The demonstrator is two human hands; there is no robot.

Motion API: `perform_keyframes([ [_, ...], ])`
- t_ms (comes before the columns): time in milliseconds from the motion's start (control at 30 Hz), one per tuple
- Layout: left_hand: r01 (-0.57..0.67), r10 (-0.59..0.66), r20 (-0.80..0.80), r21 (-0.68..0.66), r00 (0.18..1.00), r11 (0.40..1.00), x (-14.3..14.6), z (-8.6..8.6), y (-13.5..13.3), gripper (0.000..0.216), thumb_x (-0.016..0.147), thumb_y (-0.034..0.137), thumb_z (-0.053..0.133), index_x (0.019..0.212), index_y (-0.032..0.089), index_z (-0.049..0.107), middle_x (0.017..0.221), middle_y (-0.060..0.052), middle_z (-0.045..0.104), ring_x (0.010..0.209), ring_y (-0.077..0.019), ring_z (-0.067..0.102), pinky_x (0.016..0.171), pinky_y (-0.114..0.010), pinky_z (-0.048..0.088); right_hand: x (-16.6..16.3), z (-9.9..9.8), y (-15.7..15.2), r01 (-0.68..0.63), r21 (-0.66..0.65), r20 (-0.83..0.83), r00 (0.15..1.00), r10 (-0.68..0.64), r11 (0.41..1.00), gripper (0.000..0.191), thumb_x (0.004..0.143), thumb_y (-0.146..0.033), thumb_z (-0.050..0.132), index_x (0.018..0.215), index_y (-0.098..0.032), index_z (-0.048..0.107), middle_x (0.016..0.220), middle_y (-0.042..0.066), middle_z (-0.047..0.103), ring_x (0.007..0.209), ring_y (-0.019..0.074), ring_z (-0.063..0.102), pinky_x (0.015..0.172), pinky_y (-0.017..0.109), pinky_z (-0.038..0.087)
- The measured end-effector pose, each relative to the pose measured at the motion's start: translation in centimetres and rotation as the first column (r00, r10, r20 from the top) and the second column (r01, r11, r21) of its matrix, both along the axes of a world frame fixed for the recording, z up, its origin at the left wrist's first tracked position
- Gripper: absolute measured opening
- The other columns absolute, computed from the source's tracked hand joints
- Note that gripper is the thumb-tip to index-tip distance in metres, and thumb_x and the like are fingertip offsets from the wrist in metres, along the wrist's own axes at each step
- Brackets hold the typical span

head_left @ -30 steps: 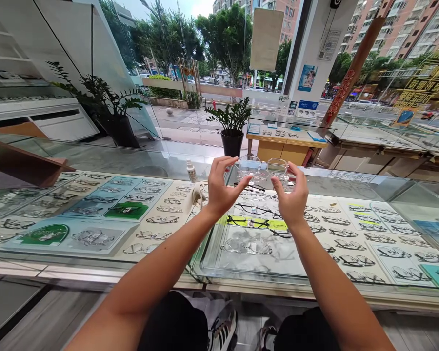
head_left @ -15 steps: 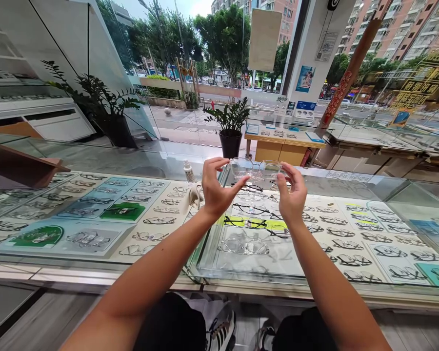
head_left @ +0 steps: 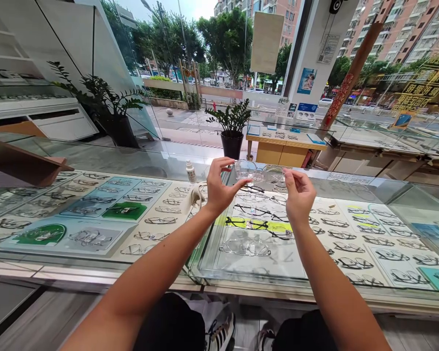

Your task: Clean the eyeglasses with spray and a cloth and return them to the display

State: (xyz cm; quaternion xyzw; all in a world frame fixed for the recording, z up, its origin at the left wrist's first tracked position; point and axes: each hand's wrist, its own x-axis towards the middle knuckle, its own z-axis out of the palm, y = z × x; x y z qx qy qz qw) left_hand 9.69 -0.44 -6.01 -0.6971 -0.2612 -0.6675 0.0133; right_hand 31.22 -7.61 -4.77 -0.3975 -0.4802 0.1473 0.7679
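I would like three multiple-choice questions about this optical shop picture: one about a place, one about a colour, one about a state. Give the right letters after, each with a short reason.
1. Where does the small white bottle stand?
A. On the glass counter, left of the left hand
B. On the floor
C. On the far wooden table

2. What colour is the frame of the glasses in the hands?
A. Red
B. Clear
C. Solid black

3. How are these glasses held?
A. By one hand only
B. Lying flat on the counter, untouched
C. By both hands, one at each end, above the counter

Answers:
1 A: the bottle rests on the glass counter, just left of the left hand.
2 B: the counter shows through the frame.
3 C: left hand and right hand each pinch one end, raised in the air.
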Motion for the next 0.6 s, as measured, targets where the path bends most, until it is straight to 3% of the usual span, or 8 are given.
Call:
perform_keyframes([
  [100,0.071,-0.070,0.034,-0.032,0.997,0.997,-0.1,-0.4,0.8,0.066,0.084,0.065,0.087,0.129,0.022,0.064,0.126,-0.011,0.068,0.118,-0.0242,0.070,0.089,-0.039,0.067,-0.1,-0.1,-0.1,0.019,0.030,0.053,0.998,-0.021,0.999,0.030,0.095,-0.050,0.080,0.102,-0.021,0.080,0.108,0.010,0.081,0.102,0.0235,0.076,0.097,0.042,0.061],
  [233,0.061,-0.060,0.032,-0.049,0.998,0.997,-0.2,-0.7,1.2,0.065,0.084,0.066,0.085,0.128,0.022,0.064,0.124,-0.011,0.069,0.116,-0.0242,0.071,0.089,-0.040,0.067,-0.2,-0.2,-0.1,0.029,0.048,0.079,0.996,-0.032,0.998,0.028,0.096,-0.049,0.079,0.102,-0.021,0.079,0.106,0.009,0.080,0.102,0.0237,0.075,0.096,0.042,0.061],
  [600,-0.205,0.211,-0.005,0.205,0.978,0.957,0.1,-0.5,-0.4,0.066,0.086,0.065,0.086,0.129,0.021,0.062,0.117,-0.011,0.071,0.109,-0.0257,0.070,0.082,-0.039,0.061,-0.2,0.1,0.0,-0.023,-0.057,-0.042,0.999,0.021,0.998,0.038,0.090,-0.057,0.080,0.098,-0.020,0.079,0.101,0.009,0.083,0.097,0.0244,0.076,0.089,0.041,0.061],
])
